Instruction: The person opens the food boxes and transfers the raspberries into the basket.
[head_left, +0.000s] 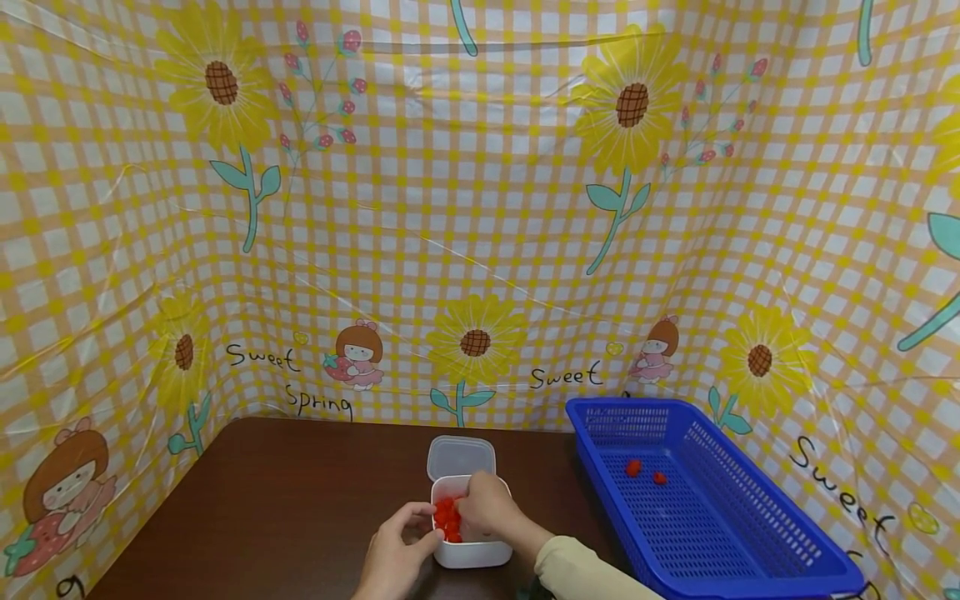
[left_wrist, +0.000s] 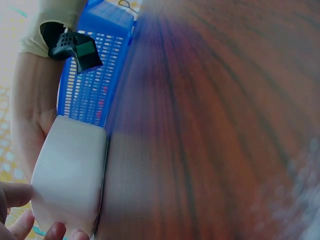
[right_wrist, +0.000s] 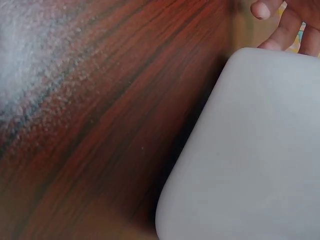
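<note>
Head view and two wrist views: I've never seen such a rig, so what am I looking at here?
There's no machine; these are a person's bare hands. The widest picture comes from a camera on the head, looking forward and down. The other two come from cameras on the wrists, and mostly show the dark tabletop and the outside of a white plastic container.

The left hand curls around the container's left side. The right hand reaches inside, beside small red pieces; its fingertips are hidden, so I can't tell whether it holds one. Just behind lies a translucent lid. To the right is a blue plastic basket with two red pieces in it.
</note>
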